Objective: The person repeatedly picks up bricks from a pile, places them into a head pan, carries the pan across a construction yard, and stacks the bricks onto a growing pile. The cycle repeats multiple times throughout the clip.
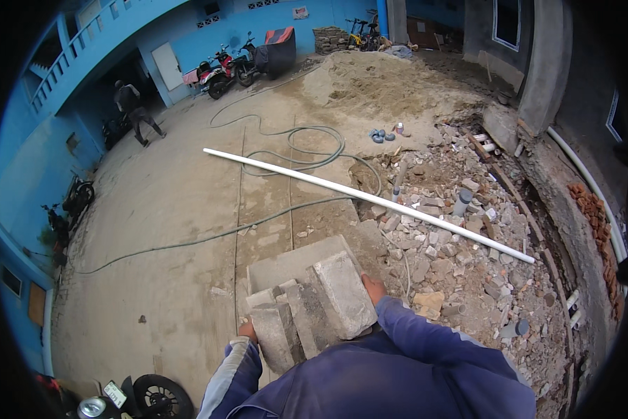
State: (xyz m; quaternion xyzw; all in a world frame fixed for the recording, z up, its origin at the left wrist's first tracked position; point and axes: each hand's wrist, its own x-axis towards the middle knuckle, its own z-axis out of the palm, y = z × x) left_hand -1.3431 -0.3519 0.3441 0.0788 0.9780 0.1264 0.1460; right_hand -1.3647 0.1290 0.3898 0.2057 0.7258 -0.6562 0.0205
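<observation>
Right in front of my body is a stack of grey, rough-edged concrete blocks (305, 318), some leaning on each other. The largest block (345, 293) lies tilted at the right side of the stack. Beyond the blocks shows a flat, pale grey slab (303, 260); how it is supported is hidden. My left hand (247, 331) grips the stack's left side, close to the nearest left block. On the opposite side, my right hand (374, 288) is closed at the edge by the largest block. The fingertips of both hands are partly hidden.
A long white pipe (370, 204) lies across the ground ahead, over a green hose (314, 204). Broken rubble (461, 272) and a trench edge (537, 230) run along the right. A sand heap (377, 84), parked motorcycles (223, 73) and a walking person (134, 112) are farther off.
</observation>
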